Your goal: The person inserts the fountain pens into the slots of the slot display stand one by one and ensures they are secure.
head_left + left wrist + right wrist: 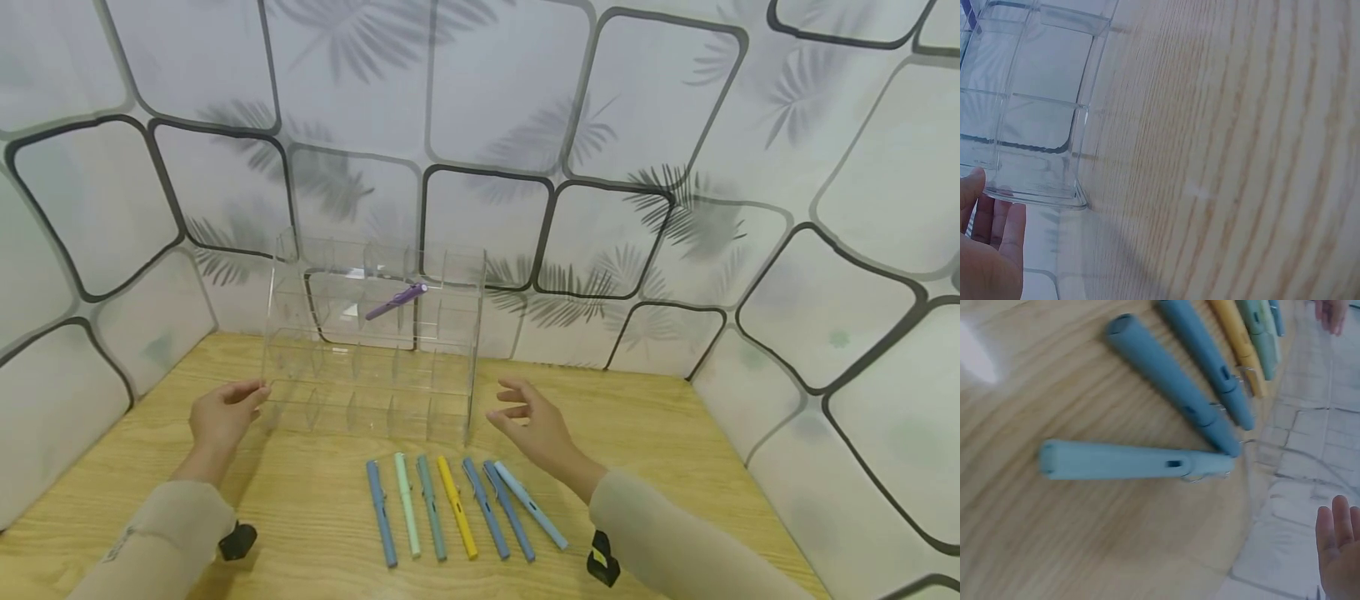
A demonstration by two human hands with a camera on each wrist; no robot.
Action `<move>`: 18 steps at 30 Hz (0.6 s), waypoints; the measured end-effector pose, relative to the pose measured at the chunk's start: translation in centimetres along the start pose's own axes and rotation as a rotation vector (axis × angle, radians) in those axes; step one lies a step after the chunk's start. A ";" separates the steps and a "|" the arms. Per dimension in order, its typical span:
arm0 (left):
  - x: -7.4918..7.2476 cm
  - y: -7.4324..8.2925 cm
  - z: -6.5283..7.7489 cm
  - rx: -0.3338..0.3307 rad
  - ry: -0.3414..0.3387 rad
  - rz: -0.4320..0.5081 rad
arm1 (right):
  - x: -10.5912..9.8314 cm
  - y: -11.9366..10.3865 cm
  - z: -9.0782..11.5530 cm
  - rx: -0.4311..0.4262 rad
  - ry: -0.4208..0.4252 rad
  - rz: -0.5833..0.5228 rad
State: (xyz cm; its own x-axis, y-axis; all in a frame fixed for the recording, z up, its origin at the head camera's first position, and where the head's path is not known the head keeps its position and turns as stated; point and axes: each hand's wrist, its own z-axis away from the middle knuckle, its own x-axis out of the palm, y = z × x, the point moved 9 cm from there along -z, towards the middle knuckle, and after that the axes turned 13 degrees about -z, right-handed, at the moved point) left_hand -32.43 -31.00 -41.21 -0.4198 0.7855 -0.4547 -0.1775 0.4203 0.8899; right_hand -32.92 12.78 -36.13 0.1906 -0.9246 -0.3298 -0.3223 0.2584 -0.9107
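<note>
A clear tiered acrylic display stand (375, 375) with small compartments stands at the back of the table. My left hand (225, 414) pinches its lower left side edge; in the left wrist view the thumb (972, 184) overlaps the clear panel and the other fingers lie along its outer side. A purple pen (396, 302) rests slanted on an upper tier. My right hand (536, 425) hovers just right of the stand, fingers loosely bent and holding nothing. Below it, several pens lie in a row, including a yellow pen (457, 508) and a light blue pen (531, 505).
Left in the row lie a blue pen (381, 514), a mint pen (407, 506) and a teal pen (432, 508). Two more blue pens (486, 508) lie beside the yellow one. A patterned curtain (495, 225) hangs behind the wooden table (637, 417).
</note>
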 end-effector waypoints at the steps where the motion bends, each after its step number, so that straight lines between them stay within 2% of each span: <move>1: 0.0 0.0 0.0 -0.002 -0.001 0.003 | -0.2 0.3 0.3 0.002 0.000 0.008; 4: 0.0 0.0 0.0 -0.006 -0.005 0.004 | -0.8 1.5 1.0 0.015 -0.002 0.026; 9: 0.1 -0.2 0.0 -0.007 -0.014 0.002 | -1.3 3.6 2.3 0.082 -0.031 0.045; 18: 0.1 -0.3 -0.1 -0.021 -0.016 -0.006 | -0.8 5.9 4.3 0.161 -0.119 0.022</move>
State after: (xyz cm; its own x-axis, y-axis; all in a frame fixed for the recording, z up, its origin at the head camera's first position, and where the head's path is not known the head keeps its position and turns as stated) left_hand -32.52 -31.09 -41.58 -0.4045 0.7905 -0.4600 -0.1981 0.4153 0.8879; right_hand -31.03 16.26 -42.28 0.2965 -0.8810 -0.3686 -0.1769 0.3286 -0.9277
